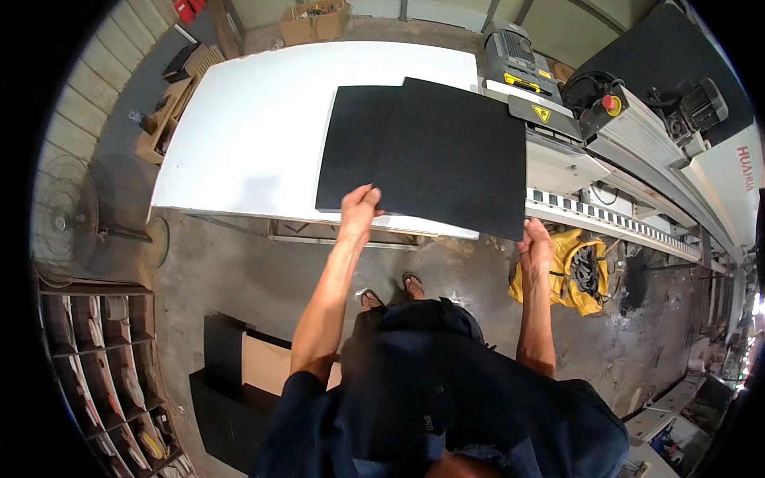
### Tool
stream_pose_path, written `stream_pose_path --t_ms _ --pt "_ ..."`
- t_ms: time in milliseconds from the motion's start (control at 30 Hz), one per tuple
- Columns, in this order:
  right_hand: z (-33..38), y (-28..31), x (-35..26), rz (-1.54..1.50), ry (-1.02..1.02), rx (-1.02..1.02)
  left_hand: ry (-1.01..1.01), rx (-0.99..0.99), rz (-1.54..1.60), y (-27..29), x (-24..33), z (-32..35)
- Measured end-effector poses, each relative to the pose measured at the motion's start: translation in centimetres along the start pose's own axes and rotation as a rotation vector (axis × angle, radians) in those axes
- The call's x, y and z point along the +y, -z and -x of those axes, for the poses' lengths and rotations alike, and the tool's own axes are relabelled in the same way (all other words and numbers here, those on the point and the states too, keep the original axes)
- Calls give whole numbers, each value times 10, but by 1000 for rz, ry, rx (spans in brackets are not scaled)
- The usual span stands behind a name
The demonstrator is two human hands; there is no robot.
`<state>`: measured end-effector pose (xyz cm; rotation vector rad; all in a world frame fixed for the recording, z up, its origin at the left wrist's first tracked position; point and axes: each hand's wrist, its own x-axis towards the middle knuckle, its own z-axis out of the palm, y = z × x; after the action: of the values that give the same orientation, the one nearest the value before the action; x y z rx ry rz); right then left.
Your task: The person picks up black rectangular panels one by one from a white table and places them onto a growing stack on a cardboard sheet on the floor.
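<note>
Dark shirt (398, 390) of the person fills the lower middle, nearest the camera. Both hands reach forward over the near edge of the white worktop (239, 135). The left hand (361, 210) has its grip closed on the near left corner of the upper black panel (458, 151); the right hand (535, 243) grasps the same panel at its near right corner. That panel lies over the worktop's right part, overlapping the lower black panel (347, 147), whose left edge runs parallel to a broad stretch of white surface.

On the right, the upper panel's edge meets the machine (558, 119) in view; contact cannot be confirmed. Floor (446, 263) shows between worktop and feet.

Containers: a cardboard box (327, 26) beyond the far edge holds small mixed items; a yellow bag (567, 259) gapes, with dark grey pieces inside; a compartmented rack (100, 348) holds coils and upright flat pieces.

The left hand's fingers under the panel are hidden, as is part of the lower panel. The fan (68, 215) is blurred. The rack is cut off by the dark rim.
</note>
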<state>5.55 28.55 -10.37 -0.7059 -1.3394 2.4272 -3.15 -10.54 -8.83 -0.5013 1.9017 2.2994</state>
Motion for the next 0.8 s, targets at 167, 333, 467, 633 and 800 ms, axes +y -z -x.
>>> stream_pose_path --t_ms 167,333,467,633,800 --pt "23 -78 21 147 -43 -166 22 176 -59 66 19 0" --pt "2 -112 33 424 -3 -212 7 203 -148 87 43 -1" --pt "-20 -110 54 736 83 -230 -71 123 -359 97 53 -13" --pt "-36 -140 53 1340 424 -196 -343 308 -982 113 27 -49" --pt "-97 -164 76 1304 324 -119 -90 80 -706 84 70 -88"
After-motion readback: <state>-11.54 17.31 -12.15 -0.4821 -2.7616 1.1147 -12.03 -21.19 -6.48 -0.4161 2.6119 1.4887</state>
